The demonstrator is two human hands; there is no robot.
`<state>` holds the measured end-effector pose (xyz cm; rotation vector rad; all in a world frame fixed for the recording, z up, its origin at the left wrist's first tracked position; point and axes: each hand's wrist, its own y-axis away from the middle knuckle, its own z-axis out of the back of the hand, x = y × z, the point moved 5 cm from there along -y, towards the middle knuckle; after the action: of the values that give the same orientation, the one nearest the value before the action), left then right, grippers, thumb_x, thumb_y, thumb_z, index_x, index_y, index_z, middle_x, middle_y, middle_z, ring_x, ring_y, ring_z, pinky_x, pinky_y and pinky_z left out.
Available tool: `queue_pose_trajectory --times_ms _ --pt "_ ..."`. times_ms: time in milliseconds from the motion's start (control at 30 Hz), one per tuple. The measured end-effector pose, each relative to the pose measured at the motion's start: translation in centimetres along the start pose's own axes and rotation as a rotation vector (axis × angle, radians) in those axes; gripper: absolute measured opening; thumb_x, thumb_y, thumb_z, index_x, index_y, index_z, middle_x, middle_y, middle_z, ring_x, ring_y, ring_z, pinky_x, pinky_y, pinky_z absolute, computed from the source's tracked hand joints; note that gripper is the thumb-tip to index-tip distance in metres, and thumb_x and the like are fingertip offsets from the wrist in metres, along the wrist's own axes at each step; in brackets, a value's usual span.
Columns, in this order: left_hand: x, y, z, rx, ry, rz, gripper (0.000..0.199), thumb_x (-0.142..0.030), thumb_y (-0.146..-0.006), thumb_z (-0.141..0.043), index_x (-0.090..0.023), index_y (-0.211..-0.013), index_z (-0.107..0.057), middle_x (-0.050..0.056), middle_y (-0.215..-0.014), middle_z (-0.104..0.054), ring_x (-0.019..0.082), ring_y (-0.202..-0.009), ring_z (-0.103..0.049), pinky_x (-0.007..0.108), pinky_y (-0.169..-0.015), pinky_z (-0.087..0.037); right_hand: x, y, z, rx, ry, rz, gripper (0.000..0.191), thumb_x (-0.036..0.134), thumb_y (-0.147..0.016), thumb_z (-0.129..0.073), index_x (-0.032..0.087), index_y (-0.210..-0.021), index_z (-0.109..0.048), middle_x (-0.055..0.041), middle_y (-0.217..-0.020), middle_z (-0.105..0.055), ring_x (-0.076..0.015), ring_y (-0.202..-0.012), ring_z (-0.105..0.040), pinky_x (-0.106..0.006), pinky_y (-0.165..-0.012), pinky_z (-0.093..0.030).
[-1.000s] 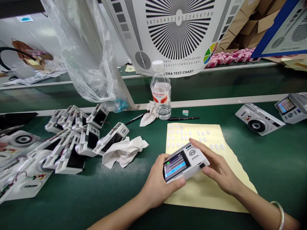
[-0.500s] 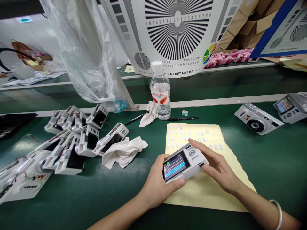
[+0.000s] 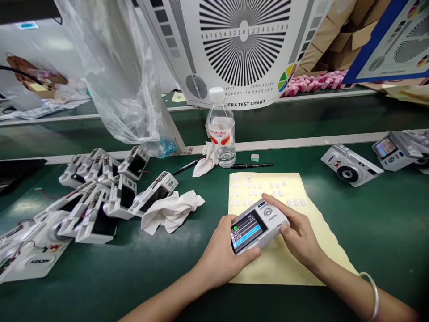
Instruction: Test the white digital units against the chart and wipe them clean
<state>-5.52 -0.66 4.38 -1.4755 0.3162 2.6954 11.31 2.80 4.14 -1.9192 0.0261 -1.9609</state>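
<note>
A silver-white digital camera (image 3: 257,226) is tilted above a yellow sheet (image 3: 278,264), its lit screen facing me with a menu and one blue highlighted row. My left hand (image 3: 223,252) is closed around the camera's left end, thumb along the lower edge. At the other end, my right hand (image 3: 298,230) grips the camera, with the index finger at the top corner and the thumb against the side near the lower right corner. Small white oval pieces (image 3: 250,193) lie in rows on the sheet. The camera's lens side is hidden.
Several opened camera bodies (image 3: 122,197) with loose wires crowd the left, beside a crumpled tissue (image 3: 172,210). A water bottle (image 3: 221,129), a black pen (image 3: 253,165) and an eraser-like block (image 3: 255,157) stand behind. Finished-looking cameras (image 3: 351,165) lie right. A test chart (image 3: 244,53) hangs ahead.
My right thumb has moved from just off the camera's lower right side to press against it. The view has shifted slightly; the camera stays in my left hand with the same menu lit.
</note>
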Motion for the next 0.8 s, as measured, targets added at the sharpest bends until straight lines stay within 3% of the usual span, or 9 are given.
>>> queue_pose_trajectory --times_ms 100,200,267,367,433,567,700,800 --pt "-0.3 0.0 0.0 0.043 0.038 -0.005 0.058 -0.064 -0.066 -0.057 -0.019 -0.101 -0.046 0.010 -0.102 -0.059 0.028 -0.095 -0.057 0.039 -0.078 -0.045 0.1 -0.9 0.0 -0.001 -0.045 0.003 0.047 0.049 -0.083 -0.056 0.024 -0.122 -0.061 -0.0095 -0.133 -0.055 -0.0299 -0.125 -0.048 -0.047 -0.105 -0.039" --pt "-1.1 0.0 0.5 0.044 0.073 -0.043 0.055 -0.062 -0.067 -0.057 -0.018 -0.099 -0.048 0.008 -0.097 -0.061 0.027 -0.089 -0.058 0.039 -0.077 -0.046 0.5 -1.5 0.1 0.092 -0.123 0.000 0.048 0.051 -0.083 -0.057 0.026 -0.124 -0.057 -0.0090 -0.134 -0.053 -0.0289 -0.124 -0.048 -0.044 -0.103 -0.041" --pt "-1.9 0.1 1.5 -0.074 -0.028 -0.130 0.056 -0.053 -0.064 -0.064 -0.016 -0.104 -0.049 0.010 -0.100 -0.059 0.027 -0.092 -0.058 0.041 -0.080 -0.047 0.6 -1.4 0.1 0.214 -0.160 -0.029 0.057 0.050 -0.082 -0.059 0.032 -0.133 -0.045 -0.0066 -0.144 -0.041 -0.0276 -0.130 -0.041 -0.042 -0.103 -0.040" --pt "-3.0 0.6 2.8 -0.269 -0.237 -0.379 0.061 -0.033 -0.061 -0.071 -0.015 -0.113 -0.045 0.012 -0.107 -0.053 0.027 -0.100 -0.055 0.041 -0.085 -0.048 0.5 -0.7 0.0 0.367 -0.239 -0.133 0.077 0.047 -0.080 -0.063 0.038 -0.143 -0.020 -0.0062 -0.153 -0.022 -0.0273 -0.134 -0.035 -0.043 -0.102 -0.041" --pt "-3.1 0.8 2.8 -0.314 -0.305 -0.539 0.064 -0.027 -0.063 -0.071 -0.015 -0.118 -0.041 0.013 -0.110 -0.051 0.026 -0.103 -0.055 0.039 -0.087 -0.049 0.5 -0.3 -0.1 0.423 -0.270 -0.193 0.080 0.044 -0.081 -0.063 0.035 -0.143 -0.014 -0.0103 -0.149 -0.029 -0.0272 -0.130 -0.042 -0.044 -0.101 -0.042" --pt "-2.0 0.9 2.8 -0.407 -0.345 -0.708 0.072 -0.032 -0.065 -0.073 -0.017 -0.124 -0.034 0.014 -0.117 -0.049 0.028 -0.110 -0.053 0.042 -0.092 -0.049 0.9 -0.1 -0.4 0.467 -0.227 -0.220 0.066 0.039 -0.083 -0.062 0.031 -0.135 -0.022 -0.0105 -0.135 -0.043 -0.0248 -0.122 -0.049 -0.043 -0.097 -0.046" --pt "-1.0 0.8 2.9 -0.471 -0.298 -0.788 0.083 -0.036 -0.065 -0.076 -0.017 -0.132 -0.030 0.015 -0.123 -0.047 0.030 -0.114 -0.052 0.044 -0.094 -0.048 0.9 -0.1 -0.6 0.442 -0.262 -0.233 0.058 0.035 -0.083 -0.065 0.031 -0.126 -0.027 -0.0082 -0.127 -0.047 -0.0220 -0.116 -0.053 -0.039 -0.094 -0.049" --pt "-0.3 0.6 2.9 -0.432 -0.196 -0.782 0.090 -0.038 -0.067 -0.074 -0.019 -0.138 -0.023 0.017 -0.129 -0.043 0.032 -0.116 -0.051 0.044 -0.093 -0.049 0.7 0.2 -0.9 0.437 -0.391 -0.235 0.057 0.033 -0.083 -0.065 0.034 -0.125 -0.026 -0.0068 -0.124 -0.048 -0.0203 -0.105 -0.058 -0.030 -0.074 -0.057"
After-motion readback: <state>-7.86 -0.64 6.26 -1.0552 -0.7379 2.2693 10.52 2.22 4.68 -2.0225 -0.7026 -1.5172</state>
